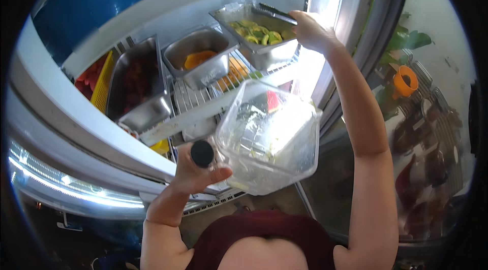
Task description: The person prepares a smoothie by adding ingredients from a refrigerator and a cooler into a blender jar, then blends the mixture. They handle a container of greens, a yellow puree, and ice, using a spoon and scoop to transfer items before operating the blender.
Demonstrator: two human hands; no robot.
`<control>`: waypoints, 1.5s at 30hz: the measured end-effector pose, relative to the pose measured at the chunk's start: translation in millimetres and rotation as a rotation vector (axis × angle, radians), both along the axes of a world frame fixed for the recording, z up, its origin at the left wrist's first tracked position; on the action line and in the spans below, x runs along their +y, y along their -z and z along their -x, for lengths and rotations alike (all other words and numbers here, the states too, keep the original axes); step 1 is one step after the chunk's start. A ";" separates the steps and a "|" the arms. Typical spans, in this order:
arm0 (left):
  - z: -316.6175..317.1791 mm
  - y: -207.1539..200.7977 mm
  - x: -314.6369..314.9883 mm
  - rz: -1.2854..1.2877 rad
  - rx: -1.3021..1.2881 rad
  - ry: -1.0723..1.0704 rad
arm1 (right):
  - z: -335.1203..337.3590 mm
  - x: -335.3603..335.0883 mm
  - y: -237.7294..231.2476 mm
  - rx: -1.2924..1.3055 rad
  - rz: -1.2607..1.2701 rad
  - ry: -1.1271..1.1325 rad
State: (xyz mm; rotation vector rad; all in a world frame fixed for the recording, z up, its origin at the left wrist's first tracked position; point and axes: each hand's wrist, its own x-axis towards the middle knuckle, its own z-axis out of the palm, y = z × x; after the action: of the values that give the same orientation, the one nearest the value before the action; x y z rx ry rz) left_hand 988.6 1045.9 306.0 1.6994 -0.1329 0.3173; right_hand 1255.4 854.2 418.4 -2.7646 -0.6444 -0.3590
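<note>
A clear plastic container [272, 171] hangs tilted in front of the fridge, held at its left side by my left hand [195, 171]. A round black cap-like disc [202, 153] shows by that hand's fingers; what it belongs to is hidden. The container has bright glare inside and a few small green bits at the bottom. Up at the right, my right hand [312, 31] is closed around dark metal tongs [277, 14]. The tongs reach across a steel pan [274, 57] of green and yellow slices [259, 34], which look like avocado.
On the wire shelf [190, 98] stand a steel pan with orange pieces [201, 59] and a deep pan with dark red contents [137, 79]. A yellow basket [101, 84] and a blue tub [96, 6] are at the left. The fridge door [376, 21] stands open at the right.
</note>
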 end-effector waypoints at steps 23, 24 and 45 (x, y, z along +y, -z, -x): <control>-9.8 39.8 40.7 -0.058 -0.036 0.082 | -52.9 47.3 -42.9 -0.031 0.560 0.259; -7.6 40.2 41.4 -0.100 -0.018 0.048 | -53.2 46.8 -42.1 -0.050 0.535 0.254; -17.9 -11.5 17.1 0.147 -0.053 -0.100 | -124.0 113.0 -10.3 -0.424 0.534 -0.169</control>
State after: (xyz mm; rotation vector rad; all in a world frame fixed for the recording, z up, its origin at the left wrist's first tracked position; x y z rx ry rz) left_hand 1006.4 1063.0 317.5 1.5551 -0.0624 0.4367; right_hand 1379.5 967.2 428.7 -3.1128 -1.2241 -0.8584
